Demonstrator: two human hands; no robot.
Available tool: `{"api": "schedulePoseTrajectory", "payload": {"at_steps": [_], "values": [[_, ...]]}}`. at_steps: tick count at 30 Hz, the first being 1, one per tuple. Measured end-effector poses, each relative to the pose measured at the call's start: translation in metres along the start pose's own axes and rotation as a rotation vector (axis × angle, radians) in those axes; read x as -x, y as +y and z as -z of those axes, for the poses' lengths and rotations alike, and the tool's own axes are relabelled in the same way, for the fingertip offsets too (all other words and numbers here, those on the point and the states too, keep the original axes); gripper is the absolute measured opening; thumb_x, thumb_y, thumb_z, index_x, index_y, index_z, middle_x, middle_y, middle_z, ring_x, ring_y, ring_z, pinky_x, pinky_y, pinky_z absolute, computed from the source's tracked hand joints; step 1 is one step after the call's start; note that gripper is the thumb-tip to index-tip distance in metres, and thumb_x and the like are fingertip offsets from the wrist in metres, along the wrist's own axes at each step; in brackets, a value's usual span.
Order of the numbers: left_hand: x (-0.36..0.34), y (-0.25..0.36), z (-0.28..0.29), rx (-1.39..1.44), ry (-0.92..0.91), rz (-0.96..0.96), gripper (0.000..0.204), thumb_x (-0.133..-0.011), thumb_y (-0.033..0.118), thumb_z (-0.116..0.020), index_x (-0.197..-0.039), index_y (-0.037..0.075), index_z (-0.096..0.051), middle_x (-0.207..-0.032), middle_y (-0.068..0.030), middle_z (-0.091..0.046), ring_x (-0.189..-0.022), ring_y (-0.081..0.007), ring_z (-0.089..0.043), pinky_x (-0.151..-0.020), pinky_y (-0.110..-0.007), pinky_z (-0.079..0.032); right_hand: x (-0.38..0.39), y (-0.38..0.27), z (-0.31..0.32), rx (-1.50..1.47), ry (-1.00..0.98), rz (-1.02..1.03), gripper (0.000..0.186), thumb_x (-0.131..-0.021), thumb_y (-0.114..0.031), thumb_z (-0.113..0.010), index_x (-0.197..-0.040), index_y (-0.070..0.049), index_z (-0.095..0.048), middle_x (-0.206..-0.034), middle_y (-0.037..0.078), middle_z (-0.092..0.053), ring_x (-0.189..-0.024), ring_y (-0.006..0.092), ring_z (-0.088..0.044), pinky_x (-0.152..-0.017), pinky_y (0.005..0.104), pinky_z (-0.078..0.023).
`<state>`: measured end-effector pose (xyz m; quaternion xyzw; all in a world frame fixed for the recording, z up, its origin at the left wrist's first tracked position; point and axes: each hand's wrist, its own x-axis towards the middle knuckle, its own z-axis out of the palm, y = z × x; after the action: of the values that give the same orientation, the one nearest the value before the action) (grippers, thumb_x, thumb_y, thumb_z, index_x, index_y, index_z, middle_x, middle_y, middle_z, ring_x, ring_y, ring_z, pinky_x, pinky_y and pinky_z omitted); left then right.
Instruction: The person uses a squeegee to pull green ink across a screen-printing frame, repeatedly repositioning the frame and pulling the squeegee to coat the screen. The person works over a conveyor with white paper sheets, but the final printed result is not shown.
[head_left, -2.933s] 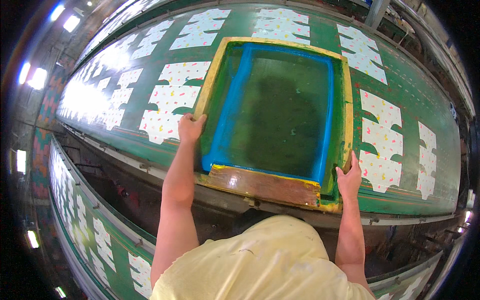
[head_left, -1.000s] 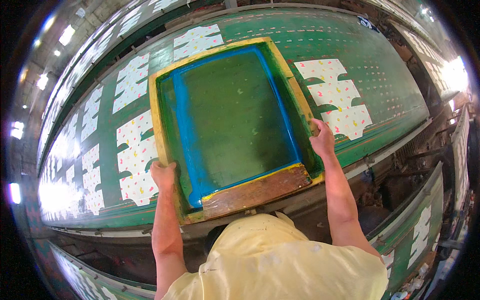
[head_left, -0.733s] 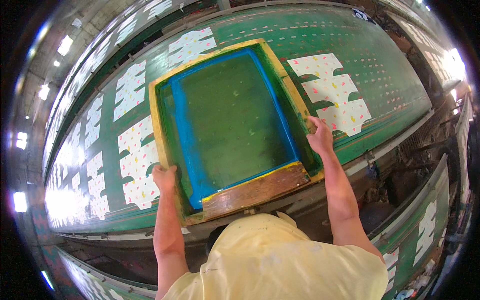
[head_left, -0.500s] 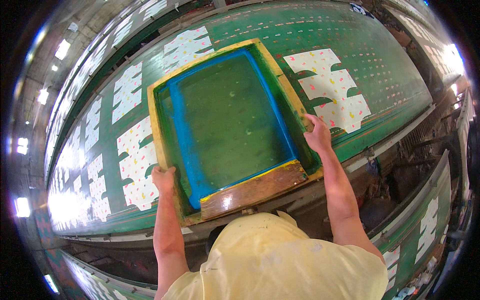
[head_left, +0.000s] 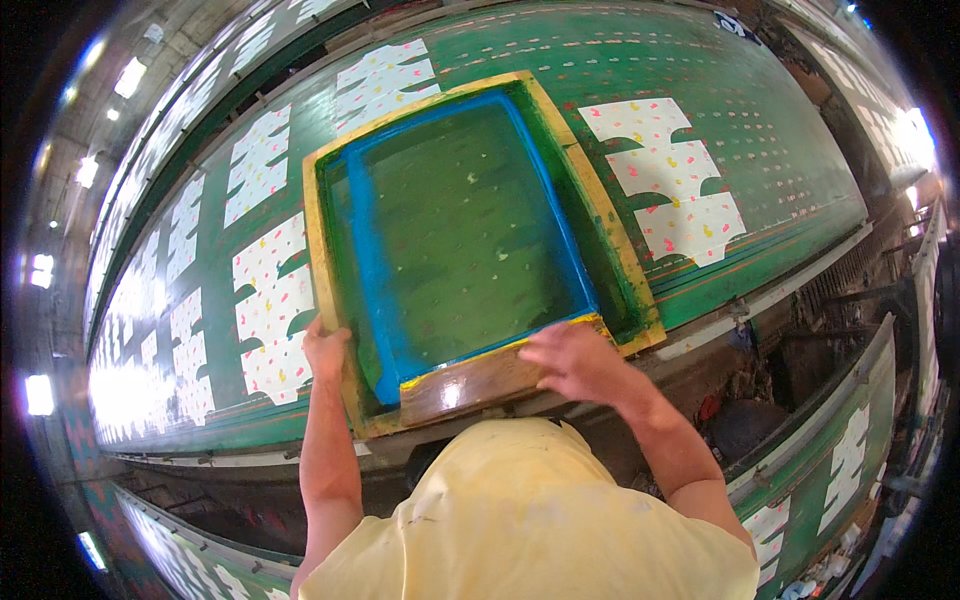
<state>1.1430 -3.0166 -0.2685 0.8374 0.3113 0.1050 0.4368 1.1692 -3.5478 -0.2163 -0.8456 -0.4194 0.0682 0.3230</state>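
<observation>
A large screen (head_left: pixel 460 230) in a yellowish frame, with a dark green mesh and a blue band inside it, lies on the long green printing table (head_left: pixel 765 180). My left hand (head_left: pixel 326 340) grips the frame's left side near its near corner. My right hand (head_left: pixel 555 355) is over a brown squeegee board (head_left: pixel 450 392) along the screen's near edge, fingers apart and curved, holding nothing that I can see. White fabric pieces with small pink and yellow motifs lie either side of the screen, one set (head_left: pixel 665 170) to the right and another (head_left: pixel 270 300) to the left.
More white pieces (head_left: pixel 380 70) lie toward the far side. A dark cloth item (head_left: pixel 735 30) is at the far right corner. A lower table (head_left: pixel 840 460) with white pieces runs behind me at right, past a cluttered gap (head_left: pixel 750 425). Lit windows (head_left: pixel 40 395) show at left.
My right hand has let go of the frame's right side and moved down and left over the squeegee board. My left hand still grips the frame; the screen stays about where it was.
</observation>
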Motion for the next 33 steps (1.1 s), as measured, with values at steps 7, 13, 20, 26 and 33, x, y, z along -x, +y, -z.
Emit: {"api": "schedulePoseTrajectory", "payload": {"at_steps": [7,13,20,26,33], "values": [[0.002,0.003,0.001,0.009,0.010,-0.010,0.057,-0.077,0.001,-0.083,-0.133,0.003,-0.082,-0.100,-0.0081,-0.082,-0.088,-0.0208,-0.074,-0.083,-0.036,-0.059,-0.026,-0.047,-0.035,0.281,0.027,0.067,0.043,-0.095,-0.011,-0.068,-0.136,-0.011,-0.077,-0.120,0.014,-0.077,-0.116,0.0334,-0.074,-0.107,0.0475,-0.057],[0.004,0.001,0.000,0.009,0.031,0.004,0.058,-0.077,0.005,-0.085,-0.134,0.004,-0.081,-0.110,-0.0133,-0.085,-0.097,-0.0266,-0.079,-0.091,-0.040,-0.061,-0.074,-0.080,-0.050,0.367,-0.204,-0.040,0.040,-0.093,-0.007,-0.068,-0.130,-0.012,-0.079,-0.119,0.013,-0.079,-0.115,0.0330,-0.076,-0.103,0.0487,-0.059],[-0.002,-0.010,-0.007,0.081,0.054,0.091,0.058,-0.079,0.010,-0.083,-0.137,0.007,-0.081,-0.111,-0.0163,-0.086,-0.105,-0.0320,-0.081,-0.098,-0.043,-0.061,-0.077,-0.091,-0.037,0.328,-0.222,-0.148,0.044,-0.088,-0.002,-0.069,-0.128,-0.015,-0.082,-0.116,0.012,-0.081,-0.113,0.0337,-0.077,-0.101,0.0474,-0.061],[0.007,0.000,-0.003,0.112,0.049,0.034,0.051,-0.079,0.010,-0.082,-0.130,0.007,-0.082,-0.109,-0.0174,-0.086,-0.101,-0.0360,-0.082,-0.094,-0.046,-0.063,-0.048,-0.098,-0.060,0.384,-0.108,-0.134,0.041,-0.088,-0.002,-0.069,-0.126,-0.012,-0.081,-0.117,0.011,-0.081,-0.111,0.0336,-0.077,-0.098,0.0471,-0.061],[0.010,0.004,-0.003,-0.143,0.121,-0.027,0.059,-0.080,0.014,-0.087,-0.138,0.006,-0.077,-0.123,-0.0254,-0.075,-0.120,-0.0448,-0.071,-0.106,-0.053,-0.057,-0.057,-0.081,-0.073,0.396,0.013,-0.049,0.043,-0.091,-0.003,-0.067,-0.130,-0.014,-0.079,-0.115,0.009,-0.079,-0.111,0.0325,-0.076,-0.097,0.0470,-0.059]]}}
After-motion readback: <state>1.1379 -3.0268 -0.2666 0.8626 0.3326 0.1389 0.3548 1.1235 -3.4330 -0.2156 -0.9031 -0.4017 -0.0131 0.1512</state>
